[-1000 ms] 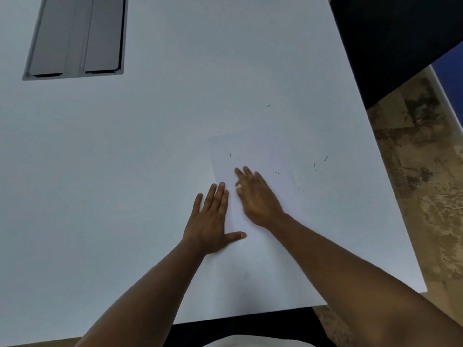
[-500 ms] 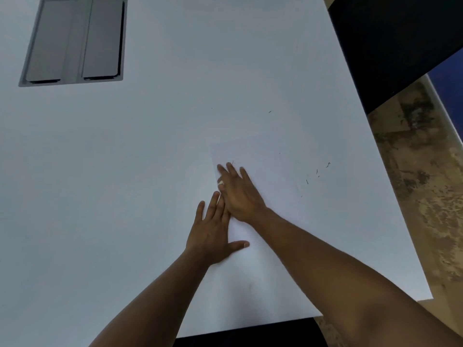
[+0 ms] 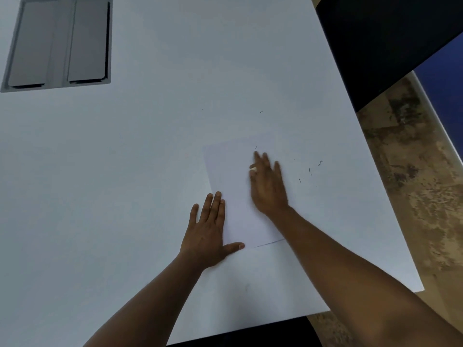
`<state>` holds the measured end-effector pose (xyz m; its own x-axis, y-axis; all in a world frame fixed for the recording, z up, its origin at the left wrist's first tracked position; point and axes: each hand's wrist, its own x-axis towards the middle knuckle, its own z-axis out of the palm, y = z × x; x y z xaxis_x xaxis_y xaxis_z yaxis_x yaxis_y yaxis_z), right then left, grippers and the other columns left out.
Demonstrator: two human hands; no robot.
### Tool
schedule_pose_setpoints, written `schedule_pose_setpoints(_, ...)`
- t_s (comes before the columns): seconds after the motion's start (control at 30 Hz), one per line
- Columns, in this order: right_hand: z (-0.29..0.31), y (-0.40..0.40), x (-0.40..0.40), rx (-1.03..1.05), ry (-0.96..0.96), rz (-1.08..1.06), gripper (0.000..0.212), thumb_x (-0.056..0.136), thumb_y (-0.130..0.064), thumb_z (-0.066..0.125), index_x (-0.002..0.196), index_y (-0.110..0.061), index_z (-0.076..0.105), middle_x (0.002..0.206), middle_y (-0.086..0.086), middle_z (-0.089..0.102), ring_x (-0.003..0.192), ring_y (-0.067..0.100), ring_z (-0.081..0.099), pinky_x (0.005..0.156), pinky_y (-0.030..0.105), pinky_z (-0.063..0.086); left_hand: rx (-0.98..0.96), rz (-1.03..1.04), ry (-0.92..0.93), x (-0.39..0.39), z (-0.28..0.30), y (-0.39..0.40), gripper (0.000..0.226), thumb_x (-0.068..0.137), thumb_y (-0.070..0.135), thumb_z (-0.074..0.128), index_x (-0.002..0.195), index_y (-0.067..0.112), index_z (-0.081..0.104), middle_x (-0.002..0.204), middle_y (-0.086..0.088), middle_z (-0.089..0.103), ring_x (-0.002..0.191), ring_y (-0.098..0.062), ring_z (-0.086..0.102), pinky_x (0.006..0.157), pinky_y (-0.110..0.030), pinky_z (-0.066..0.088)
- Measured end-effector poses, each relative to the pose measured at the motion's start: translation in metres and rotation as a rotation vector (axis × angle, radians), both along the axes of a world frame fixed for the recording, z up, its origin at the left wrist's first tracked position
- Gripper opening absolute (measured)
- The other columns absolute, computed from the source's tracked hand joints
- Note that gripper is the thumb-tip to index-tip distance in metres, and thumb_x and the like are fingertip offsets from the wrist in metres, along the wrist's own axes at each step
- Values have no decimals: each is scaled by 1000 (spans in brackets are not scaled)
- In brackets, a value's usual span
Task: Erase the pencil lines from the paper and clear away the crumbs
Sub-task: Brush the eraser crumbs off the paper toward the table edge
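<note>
The white rectangular paper sheet [image 3: 238, 191] lies on the pale worktop [image 3: 150, 171], pinned by the flat left hand [image 3: 208, 234]. The right hand [image 3: 268, 186] sweeps, fingers straight (a small white eraser [image 3: 253, 169] apparently tucked between them). No lines show; dark crumbs [image 3: 309, 170] remain beside it.

On the white table [image 3: 125, 184], the left hand [image 3: 209, 236] lies flat on the near left corner of the paper [image 3: 235, 196] while the blurred right hand [image 3: 269, 186] rests on it with a small white eraser [image 3: 253, 169] under the fingers, dark crumbs [image 3: 310, 171] scattered just right.
</note>
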<state>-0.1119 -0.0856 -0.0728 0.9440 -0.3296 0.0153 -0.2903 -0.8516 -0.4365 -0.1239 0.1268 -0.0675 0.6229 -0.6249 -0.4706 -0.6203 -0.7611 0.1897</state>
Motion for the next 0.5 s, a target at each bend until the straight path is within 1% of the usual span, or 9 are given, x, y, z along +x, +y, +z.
schedule_pose_setpoints(0.1,-1,27,12,-11,80,160,56,104,-31,17,151,-2,32,154,12,42,150,24,23,124,48,12,23,-7,9,0,3,0,119,83,95,19,146,12,-40,161,-3,-42,150,-23,-37,123,-49,-18)
schedule_pose_setpoints(0.17,-6,25,18,-38,104,173,59,103,-31,13,150,-3,34,156,10,39,151,23,21,124,50,10,20,-5,11,0,4,-1,119,84,94,20,145,12,-40,161,-3,-41,150,-23,-36,124,-49,-18)
schedule_pose_setpoints(0.27,-16,-7,25,-130,115,-37,66,97,-28,6,140,0,47,155,11,41,148,29,29,117,62,18,15,-9,3,1,5,0,117,85,92,22,148,12,-36,162,-3,-40,151,-21,-36,126,-49,-15)
schedule_pose_setpoints(0.3,-16,-20,25,-123,123,-142,64,97,-27,7,139,1,47,154,12,42,147,30,31,115,64,20,19,-12,4,2,5,0,117,85,92,23,148,12,-36,162,-3,-41,151,-21,-36,126,-50,-14)
schedule_pose_setpoints(0.37,-15,-41,21,-75,110,-311,57,102,-26,14,143,1,42,150,16,46,146,31,33,115,62,21,9,-16,14,2,4,1,117,85,92,23,150,13,-34,163,-2,-40,151,-21,-35,126,-50,-12)
schedule_pose_setpoints(0.4,-12,-46,18,-59,70,-349,53,104,-27,18,143,1,43,145,19,51,143,32,38,114,59,24,-11,-13,19,2,4,2,118,85,92,24,152,13,-32,163,-2,-39,152,-20,-35,126,-50,-12)
schedule_pose_setpoints(0.43,-7,-47,14,-54,8,-351,51,105,-29,22,138,0,49,135,19,58,134,34,48,110,56,31,-40,-8,23,1,3,3,117,85,92,24,155,13,-28,164,-1,-38,152,-20,-34,126,-49,-12)
schedule_pose_setpoints(0.47,-3,-44,11,-54,-72,-313,49,104,-30,25,128,-2,56,122,18,64,119,37,58,101,53,41,-76,0,22,1,2,5,115,86,91,24,158,15,-23,165,0,-36,153,-19,-32,126,-48,-13)
schedule_pose_setpoints(0.5,2,-38,8,-19,-146,-258,45,103,-31,28,116,-4,61,109,16,67,104,39,62,90,48,47,-116,10,11,2,0,8,112,88,90,23,161,16,-18,166,1,-33,154,-18,-30,127,-46,-13)
